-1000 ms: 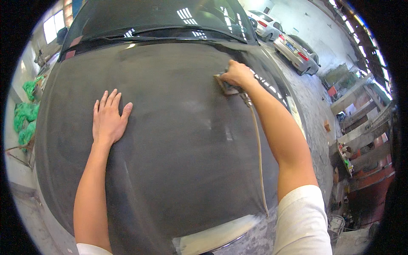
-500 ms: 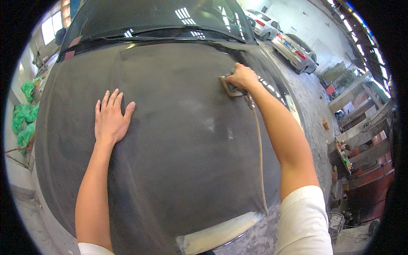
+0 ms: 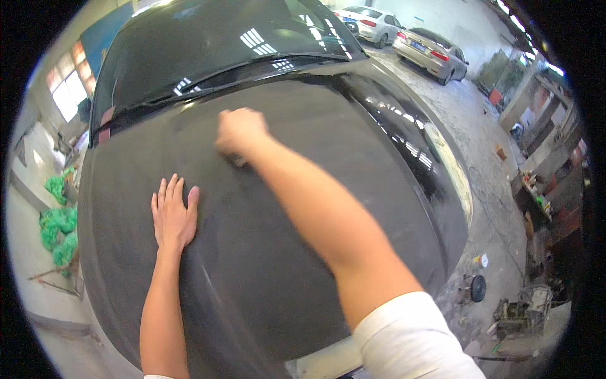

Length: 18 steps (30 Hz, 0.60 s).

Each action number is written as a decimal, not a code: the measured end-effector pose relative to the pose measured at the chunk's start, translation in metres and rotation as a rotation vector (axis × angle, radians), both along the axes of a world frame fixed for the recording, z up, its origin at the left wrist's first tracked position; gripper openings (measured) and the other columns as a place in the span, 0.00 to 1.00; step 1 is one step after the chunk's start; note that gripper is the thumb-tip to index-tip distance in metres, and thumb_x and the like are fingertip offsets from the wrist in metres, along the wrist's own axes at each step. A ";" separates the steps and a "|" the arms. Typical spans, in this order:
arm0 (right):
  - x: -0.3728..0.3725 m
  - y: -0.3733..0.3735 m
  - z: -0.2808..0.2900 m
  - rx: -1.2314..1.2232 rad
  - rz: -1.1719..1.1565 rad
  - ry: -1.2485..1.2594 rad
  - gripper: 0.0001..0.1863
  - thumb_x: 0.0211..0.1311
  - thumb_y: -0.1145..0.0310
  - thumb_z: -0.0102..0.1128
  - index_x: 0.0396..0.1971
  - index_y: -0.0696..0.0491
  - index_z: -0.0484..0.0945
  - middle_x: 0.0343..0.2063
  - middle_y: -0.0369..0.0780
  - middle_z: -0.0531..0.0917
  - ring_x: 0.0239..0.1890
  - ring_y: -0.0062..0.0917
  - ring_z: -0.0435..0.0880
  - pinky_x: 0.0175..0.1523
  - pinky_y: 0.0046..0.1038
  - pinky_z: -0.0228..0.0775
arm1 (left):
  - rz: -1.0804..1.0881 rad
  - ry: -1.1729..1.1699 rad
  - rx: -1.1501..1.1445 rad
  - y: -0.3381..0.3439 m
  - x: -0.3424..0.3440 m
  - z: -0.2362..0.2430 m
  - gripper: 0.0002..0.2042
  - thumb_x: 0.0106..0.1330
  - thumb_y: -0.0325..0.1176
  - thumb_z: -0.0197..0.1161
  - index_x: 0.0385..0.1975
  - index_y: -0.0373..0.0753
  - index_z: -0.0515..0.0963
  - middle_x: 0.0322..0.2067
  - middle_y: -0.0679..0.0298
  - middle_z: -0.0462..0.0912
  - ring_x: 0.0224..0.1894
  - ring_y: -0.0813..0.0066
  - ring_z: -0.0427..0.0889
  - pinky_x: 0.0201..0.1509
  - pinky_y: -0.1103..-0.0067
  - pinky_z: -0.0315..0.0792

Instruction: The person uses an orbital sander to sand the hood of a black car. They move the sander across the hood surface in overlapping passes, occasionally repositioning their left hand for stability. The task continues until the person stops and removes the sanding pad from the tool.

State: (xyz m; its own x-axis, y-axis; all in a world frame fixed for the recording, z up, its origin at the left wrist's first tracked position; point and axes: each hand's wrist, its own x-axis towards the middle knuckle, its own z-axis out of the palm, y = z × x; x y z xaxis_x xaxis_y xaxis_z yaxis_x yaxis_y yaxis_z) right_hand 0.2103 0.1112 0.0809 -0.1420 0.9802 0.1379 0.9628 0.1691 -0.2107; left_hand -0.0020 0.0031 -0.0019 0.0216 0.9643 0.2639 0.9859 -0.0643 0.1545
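A dull dark grey car hood (image 3: 259, 278) fills the space in front of me. Flat on its left part lies my left hand (image 3: 173, 218), fingers stretched out and holding nothing. My right hand (image 3: 245, 131) is closed around an air sander (image 3: 237, 161) on the hood's upper middle, near the windshield. Little of the sander shows beneath the hand, and its hose is hidden behind my right forearm.
Wipers (image 3: 252, 68) lie along the windshield base. Right of the hood is a glossy black fender (image 3: 394, 120). Green netting bundles (image 3: 58, 227) lie at left. Two parked cars (image 3: 432, 54) stand far right. A round black object (image 3: 477, 288) is on the floor.
My right hand has swept left across the hood with the sander, from the right side to the upper middle. The left hand still rests flat; the view has shifted.
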 end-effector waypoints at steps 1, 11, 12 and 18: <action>-0.017 0.000 0.001 -0.025 0.035 0.018 0.26 0.56 0.57 0.71 0.53 0.55 0.86 0.50 0.50 0.90 0.56 0.41 0.90 0.61 0.41 0.83 | -0.008 0.000 0.002 0.000 0.000 0.000 0.34 0.83 0.59 0.42 0.74 0.37 0.70 0.79 0.61 0.64 0.84 0.61 0.53 0.87 0.60 0.43; 0.029 0.036 -0.003 -0.019 -0.053 0.051 0.24 0.59 0.55 0.69 0.52 0.52 0.89 0.52 0.48 0.90 0.58 0.39 0.90 0.62 0.40 0.83 | 0.002 0.030 -0.011 0.005 -0.006 -0.004 0.34 0.84 0.60 0.41 0.75 0.39 0.70 0.79 0.63 0.64 0.84 0.62 0.53 0.88 0.61 0.43; 0.046 0.038 -0.002 -0.023 -0.074 0.039 0.25 0.59 0.55 0.69 0.53 0.53 0.88 0.53 0.48 0.90 0.58 0.40 0.89 0.63 0.41 0.82 | -0.001 0.026 -0.009 0.004 -0.006 -0.005 0.34 0.84 0.60 0.41 0.75 0.39 0.70 0.79 0.63 0.64 0.84 0.62 0.53 0.88 0.61 0.43; 0.149 0.053 -0.003 -0.066 -0.294 0.002 0.29 0.60 0.58 0.66 0.61 0.52 0.83 0.60 0.51 0.86 0.62 0.44 0.86 0.66 0.44 0.79 | -0.010 0.016 0.001 0.004 -0.005 -0.004 0.34 0.83 0.61 0.42 0.74 0.39 0.70 0.79 0.63 0.64 0.84 0.62 0.53 0.88 0.61 0.43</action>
